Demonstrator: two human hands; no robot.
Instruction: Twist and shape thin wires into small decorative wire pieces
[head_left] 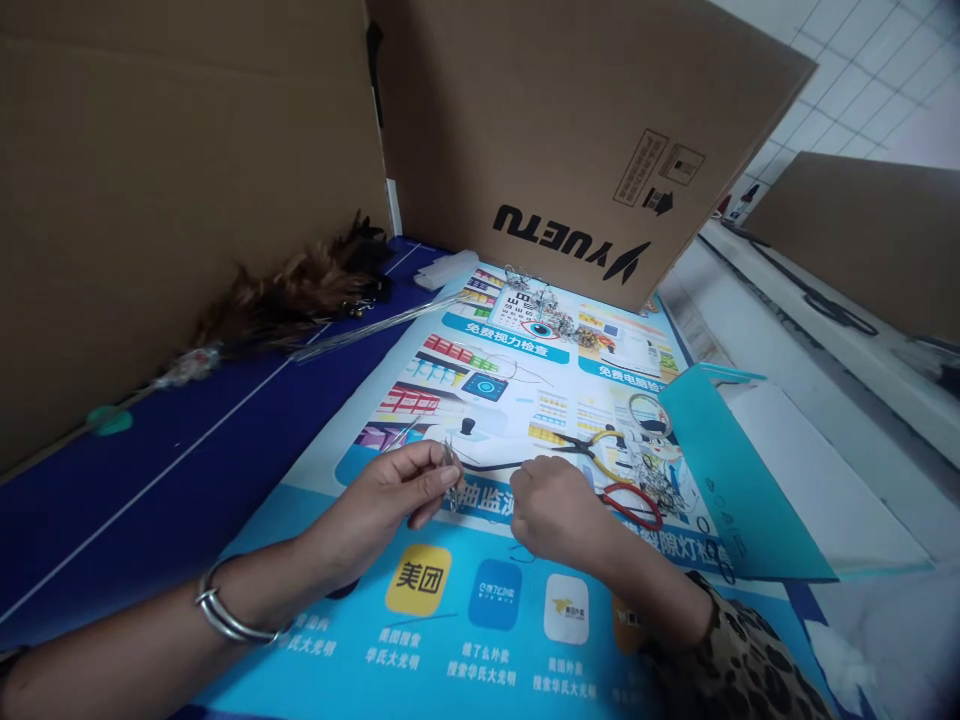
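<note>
My left hand [420, 480] is closed, pinching a small silvery wire piece [452, 478] upright between thumb and fingers. A thin dark strand stretches from near that piece toward my right hand [559, 508]. The right hand is curled into a fist, and its fingertips are hidden, so what it grips does not show. Just beyond it lie pliers with yellow handles [606, 462] and a red-handled tool [637, 506], whose jaws are partly hidden behind the hand. Beside them sits a tangle of small wire pieces [664, 482] with a coil of wire [649, 412].
A printed poster [330, 560] covers the blue table. Cardboard panels [525, 120] stand behind and to the left. Brown feathers [277, 295] and long straight wires [375, 328] lie at left. More wire pieces [551, 305] sit at the back; a teal folder [739, 470] stands right.
</note>
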